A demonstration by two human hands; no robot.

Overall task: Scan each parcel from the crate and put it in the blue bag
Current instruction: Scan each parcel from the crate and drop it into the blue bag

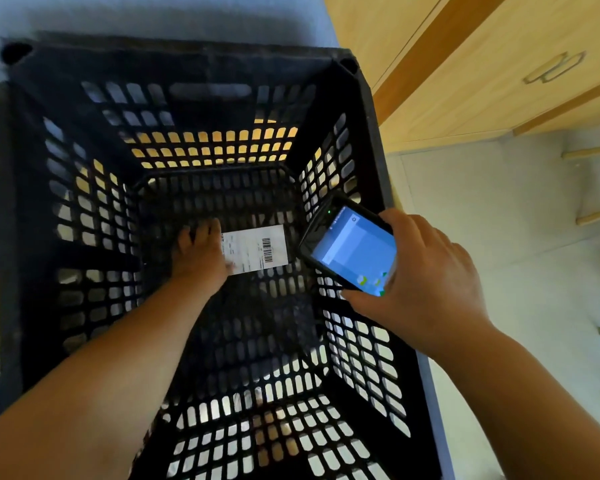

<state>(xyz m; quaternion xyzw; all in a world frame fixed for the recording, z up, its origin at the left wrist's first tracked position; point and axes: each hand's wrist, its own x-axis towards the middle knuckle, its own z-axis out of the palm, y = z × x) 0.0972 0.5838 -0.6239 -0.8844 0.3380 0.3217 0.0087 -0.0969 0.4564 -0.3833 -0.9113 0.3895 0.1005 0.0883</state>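
Left hand (201,258) flat on parcel (248,251) in crate (25,174), right hand (426,282) grips scanner (352,251); dim, tilted barcode (266,250) could misread.

The crate (84,209) is black plastic with slotted walls and floor, upright, open at the top. One parcel (257,249) lies flat on its floor, centre-far, showing a white label with barcodes face up; its left end is under the left hand (198,254). The scanner (354,252), a black handheld with a lit blue screen, is tilted over the crate's right wall, gripped by the right hand (430,271).
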